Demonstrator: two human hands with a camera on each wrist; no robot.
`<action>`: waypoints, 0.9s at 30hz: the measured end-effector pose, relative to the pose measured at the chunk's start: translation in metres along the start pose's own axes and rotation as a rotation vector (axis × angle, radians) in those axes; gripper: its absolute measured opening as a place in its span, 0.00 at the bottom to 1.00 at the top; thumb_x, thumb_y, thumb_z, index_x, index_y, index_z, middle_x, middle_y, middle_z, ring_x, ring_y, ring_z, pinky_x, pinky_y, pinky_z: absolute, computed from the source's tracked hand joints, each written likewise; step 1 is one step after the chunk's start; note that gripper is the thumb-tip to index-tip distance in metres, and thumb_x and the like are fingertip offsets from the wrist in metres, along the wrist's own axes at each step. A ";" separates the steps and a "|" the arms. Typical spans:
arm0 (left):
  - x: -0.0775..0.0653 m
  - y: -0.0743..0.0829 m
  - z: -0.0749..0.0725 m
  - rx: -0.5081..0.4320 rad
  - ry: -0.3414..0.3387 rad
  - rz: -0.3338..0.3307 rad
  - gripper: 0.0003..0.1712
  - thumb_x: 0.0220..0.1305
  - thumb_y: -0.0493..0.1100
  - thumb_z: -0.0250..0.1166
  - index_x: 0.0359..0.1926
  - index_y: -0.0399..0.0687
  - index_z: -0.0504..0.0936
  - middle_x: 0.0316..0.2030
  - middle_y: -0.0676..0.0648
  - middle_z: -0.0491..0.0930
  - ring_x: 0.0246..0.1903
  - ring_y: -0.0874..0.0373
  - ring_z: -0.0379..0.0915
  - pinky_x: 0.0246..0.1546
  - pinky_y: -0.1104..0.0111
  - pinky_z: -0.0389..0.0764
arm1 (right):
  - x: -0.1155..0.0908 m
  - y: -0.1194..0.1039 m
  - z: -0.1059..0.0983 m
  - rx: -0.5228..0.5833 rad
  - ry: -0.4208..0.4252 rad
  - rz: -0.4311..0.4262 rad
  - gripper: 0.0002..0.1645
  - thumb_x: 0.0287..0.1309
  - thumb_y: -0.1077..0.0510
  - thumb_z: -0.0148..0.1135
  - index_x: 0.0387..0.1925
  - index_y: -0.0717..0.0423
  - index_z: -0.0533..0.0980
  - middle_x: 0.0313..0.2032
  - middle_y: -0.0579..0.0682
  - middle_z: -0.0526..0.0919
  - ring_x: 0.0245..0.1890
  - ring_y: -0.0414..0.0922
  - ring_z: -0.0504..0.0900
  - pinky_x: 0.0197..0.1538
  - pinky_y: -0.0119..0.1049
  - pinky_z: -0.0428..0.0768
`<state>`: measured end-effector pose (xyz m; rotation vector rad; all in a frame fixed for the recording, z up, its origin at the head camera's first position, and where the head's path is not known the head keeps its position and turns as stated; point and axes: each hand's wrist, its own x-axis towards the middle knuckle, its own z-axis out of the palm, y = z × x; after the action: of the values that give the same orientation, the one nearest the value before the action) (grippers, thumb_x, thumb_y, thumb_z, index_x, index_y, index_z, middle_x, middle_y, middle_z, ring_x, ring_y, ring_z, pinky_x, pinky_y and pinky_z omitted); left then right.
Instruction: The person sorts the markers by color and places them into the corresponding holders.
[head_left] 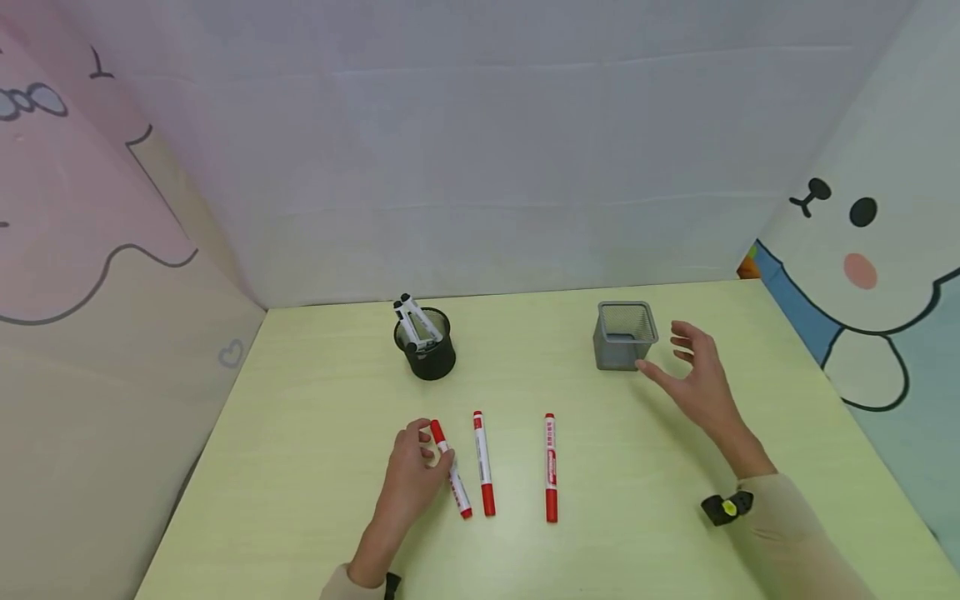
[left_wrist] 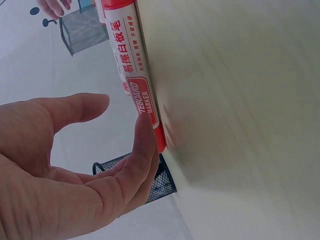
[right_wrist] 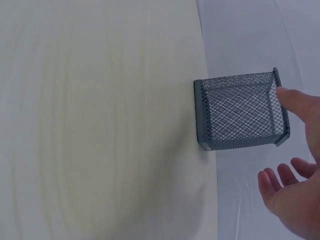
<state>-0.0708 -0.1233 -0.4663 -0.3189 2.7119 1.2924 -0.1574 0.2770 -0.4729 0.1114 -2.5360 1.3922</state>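
White whiteboard marker with red ends (head_left: 458,490): lying flat on the pale yellow-green counter (head_left: 622,533), leftmost of three, long axis slanting from far left to near right, longer red end away from the person. Placed just to the right of the left grip (head_left: 415,477), much nearer to that than to the right one. Left grip: wide, thumb and fingers parted about the marker's far half; touching or merely near, cannot tell. By judgement, relation of most weight to any pinch: gap from fingertips to thumb running more along the barrel than across, as seen from the head. Second red-ended white marker (head_left: 482,457): just beside, to the right, pointing nearly straight away from the person. Third red-and-white marker (head_left: 551,468): farther right, apart. Grey square mesh holder (head_left: 617,354): upright, far right. Right grip (head_left: 705,390): wide, beside the holder, thumb close to its edge; contact uncertain. Black round mesh cup (head_left: 431,365): upright, far left, with black-ended white pens (head_left: 422,319) leaning inside. Pale cloth backdrop (head_left: 525,167): behind the counter.
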 end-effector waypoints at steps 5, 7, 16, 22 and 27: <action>-0.004 -0.002 0.003 0.035 0.016 0.065 0.31 0.64 0.34 0.71 0.65 0.34 0.71 0.50 0.40 0.74 0.44 0.51 0.75 0.40 0.63 0.84 | 0.006 0.003 -0.002 0.016 -0.051 0.029 0.52 0.60 0.59 0.75 0.76 0.68 0.54 0.69 0.69 0.61 0.67 0.66 0.65 0.68 0.58 0.68; -0.005 -0.004 0.004 0.071 0.016 0.106 0.30 0.63 0.33 0.71 0.65 0.35 0.72 0.52 0.39 0.75 0.47 0.49 0.76 0.42 0.61 0.85 | 0.007 0.005 -0.003 0.019 -0.071 0.040 0.54 0.60 0.59 0.75 0.76 0.68 0.53 0.70 0.70 0.60 0.68 0.67 0.64 0.68 0.61 0.67; -0.005 -0.010 0.004 0.182 -0.076 0.280 0.23 0.59 0.27 0.69 0.56 0.42 0.81 0.59 0.43 0.74 0.61 0.44 0.68 0.56 0.53 0.82 | 0.015 0.016 -0.004 0.056 -0.147 0.077 0.58 0.60 0.60 0.75 0.78 0.69 0.47 0.72 0.73 0.55 0.70 0.70 0.60 0.69 0.64 0.64; -0.004 -0.014 0.000 0.216 -0.190 0.421 0.21 0.56 0.23 0.67 0.50 0.42 0.83 0.58 0.47 0.74 0.61 0.47 0.67 0.58 0.56 0.80 | 0.021 0.023 -0.004 0.086 -0.198 0.076 0.59 0.60 0.62 0.74 0.78 0.69 0.45 0.74 0.73 0.52 0.71 0.71 0.58 0.70 0.65 0.63; -0.003 -0.016 -0.004 0.239 -0.256 0.490 0.21 0.54 0.22 0.66 0.49 0.41 0.83 0.56 0.47 0.76 0.58 0.50 0.67 0.56 0.59 0.80 | 0.025 0.028 -0.003 0.121 -0.251 0.083 0.59 0.62 0.62 0.73 0.79 0.67 0.43 0.76 0.71 0.50 0.73 0.70 0.56 0.71 0.64 0.61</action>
<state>-0.0638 -0.1353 -0.4753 0.5280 2.7628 0.9880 -0.1865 0.2960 -0.4880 0.2182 -2.6803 1.6584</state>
